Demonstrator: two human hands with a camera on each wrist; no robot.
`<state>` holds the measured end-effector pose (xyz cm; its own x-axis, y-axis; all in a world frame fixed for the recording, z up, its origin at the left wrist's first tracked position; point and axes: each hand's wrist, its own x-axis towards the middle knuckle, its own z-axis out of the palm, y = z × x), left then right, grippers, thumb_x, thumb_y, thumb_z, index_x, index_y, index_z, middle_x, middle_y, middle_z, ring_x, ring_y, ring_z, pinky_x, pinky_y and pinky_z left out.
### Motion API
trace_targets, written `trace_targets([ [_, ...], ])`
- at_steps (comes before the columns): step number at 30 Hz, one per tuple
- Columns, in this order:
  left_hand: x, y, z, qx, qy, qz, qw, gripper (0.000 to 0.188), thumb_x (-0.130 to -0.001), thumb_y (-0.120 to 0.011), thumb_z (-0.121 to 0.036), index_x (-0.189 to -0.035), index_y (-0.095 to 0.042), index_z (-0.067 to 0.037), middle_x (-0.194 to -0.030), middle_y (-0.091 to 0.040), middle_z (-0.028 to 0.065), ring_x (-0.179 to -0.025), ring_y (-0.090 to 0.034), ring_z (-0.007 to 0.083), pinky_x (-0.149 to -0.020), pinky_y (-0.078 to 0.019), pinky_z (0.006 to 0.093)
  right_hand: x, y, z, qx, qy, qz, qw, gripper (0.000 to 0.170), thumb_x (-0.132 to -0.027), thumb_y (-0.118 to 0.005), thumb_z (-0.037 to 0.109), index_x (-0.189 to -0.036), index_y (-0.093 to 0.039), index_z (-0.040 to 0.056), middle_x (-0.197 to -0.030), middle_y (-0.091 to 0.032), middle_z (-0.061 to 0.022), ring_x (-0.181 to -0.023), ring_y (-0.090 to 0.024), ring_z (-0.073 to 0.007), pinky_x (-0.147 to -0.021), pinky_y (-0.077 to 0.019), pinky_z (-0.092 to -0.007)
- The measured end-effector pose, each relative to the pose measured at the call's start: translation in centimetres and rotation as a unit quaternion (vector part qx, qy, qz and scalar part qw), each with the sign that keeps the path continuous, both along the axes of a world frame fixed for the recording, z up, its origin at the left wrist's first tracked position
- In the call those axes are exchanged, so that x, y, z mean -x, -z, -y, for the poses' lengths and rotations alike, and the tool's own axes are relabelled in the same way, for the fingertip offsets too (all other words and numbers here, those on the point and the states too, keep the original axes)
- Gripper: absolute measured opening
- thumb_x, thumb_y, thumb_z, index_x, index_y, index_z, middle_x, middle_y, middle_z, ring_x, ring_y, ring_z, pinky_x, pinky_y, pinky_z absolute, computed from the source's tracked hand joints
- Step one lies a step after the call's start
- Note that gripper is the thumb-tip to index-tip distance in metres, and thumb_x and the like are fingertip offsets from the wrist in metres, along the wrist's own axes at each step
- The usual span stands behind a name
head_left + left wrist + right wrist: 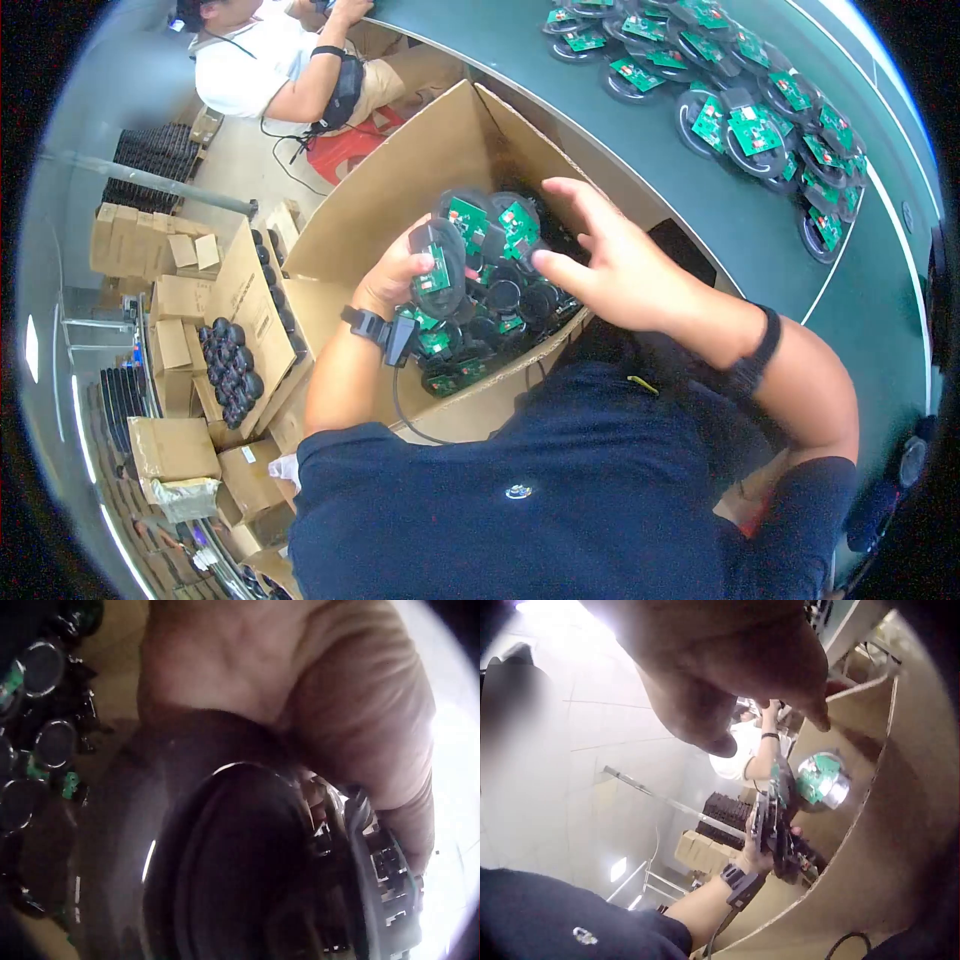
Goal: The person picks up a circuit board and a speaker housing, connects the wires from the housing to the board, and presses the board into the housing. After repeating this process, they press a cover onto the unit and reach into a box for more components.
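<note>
Above a cardboard box [360, 190], my left hand [393, 272] grips several round black parts with green circuit boards [434, 275], its thumb over the nearest board. The left wrist view shows the palm [285, 682] against a dark glossy disc [120, 847] that hides most of the fingers. My right hand [625, 265] is spread at the right of the held parts, thumb near a board [517, 228]; whether it touches cannot be told. In the right wrist view that hand [727, 667] has fingers extended, apart from the parts [776, 832]. More such parts [437, 343] lie inside the box.
A green table [620, 140] at the upper right bears a pile of similar parts [755, 130]. Another person [270, 70] sits beyond the box. Cartons [175, 450] and an open box of black round pieces [230, 370] stand at the left. A cable hangs from my left wrist.
</note>
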<state>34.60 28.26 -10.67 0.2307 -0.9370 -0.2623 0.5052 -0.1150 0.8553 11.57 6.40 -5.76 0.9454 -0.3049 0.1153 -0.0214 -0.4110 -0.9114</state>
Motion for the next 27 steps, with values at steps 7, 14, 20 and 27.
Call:
trace_targets([
  [7,1.1,-1.5,0.8,0.053,-0.014,0.012,0.998,0.091,-0.071,-0.087,-0.038,-0.141,-0.041,-0.002,-0.12,-0.061,0.0159,-0.094,-0.071,0.033,-0.086,-0.0605,0.0461,-5.9,0.9,-0.8,-0.342,0.037,-0.161,0.925,0.103,-0.078,-0.081,0.051,-0.145,-0.034,-0.0104,-0.131,-0.056,-0.0258,-0.117,-0.058,-0.0294,-0.098,-0.0487,-0.0372],
  [14,0.2,-0.1,2.8,0.05,-0.023,0.044,0.998,0.081,-0.078,-0.083,-0.041,-0.139,-0.043,-0.003,-0.115,-0.063,0.0139,-0.093,-0.071,0.0294,-0.084,-0.0611,0.0441,-6.9,1.4,0.7,-0.289,0.094,-0.123,0.945,0.091,-0.073,-0.086,0.049,-0.133,-0.045,-0.0067,-0.121,-0.059,-0.0193,-0.108,-0.061,-0.0233,-0.09,-0.0522,-0.0345],
  [20,0.6,1.0,3.2,0.014,-0.041,0.018,0.999,0.085,-0.082,-0.078,-0.047,-0.145,-0.039,-0.004,-0.119,-0.06,0.009,-0.094,-0.068,0.0238,-0.081,-0.0625,0.0438,-7.8,4.1,1.6,-0.166,0.091,-0.061,0.98,0.077,-0.077,-0.087,0.029,-0.134,-0.045,0.0,-0.121,-0.062,-0.0159,-0.11,-0.062,-0.024,-0.093,-0.0519,-0.0382],
  [27,1.4,3.5,2.6,0.025,-0.063,-0.023,0.997,0.085,-0.088,-0.073,-0.042,-0.154,-0.032,-0.008,-0.132,-0.054,0.012,-0.102,-0.063,0.0223,-0.079,-0.0625,0.0431,-8.6,5.9,3.1,-0.116,0.128,-0.011,0.985,0.057,-0.079,-0.083,0.021,-0.125,-0.056,0.001,-0.11,-0.07,-0.0146,-0.102,-0.067,-0.0232,-0.092,-0.0518,-0.037],
])
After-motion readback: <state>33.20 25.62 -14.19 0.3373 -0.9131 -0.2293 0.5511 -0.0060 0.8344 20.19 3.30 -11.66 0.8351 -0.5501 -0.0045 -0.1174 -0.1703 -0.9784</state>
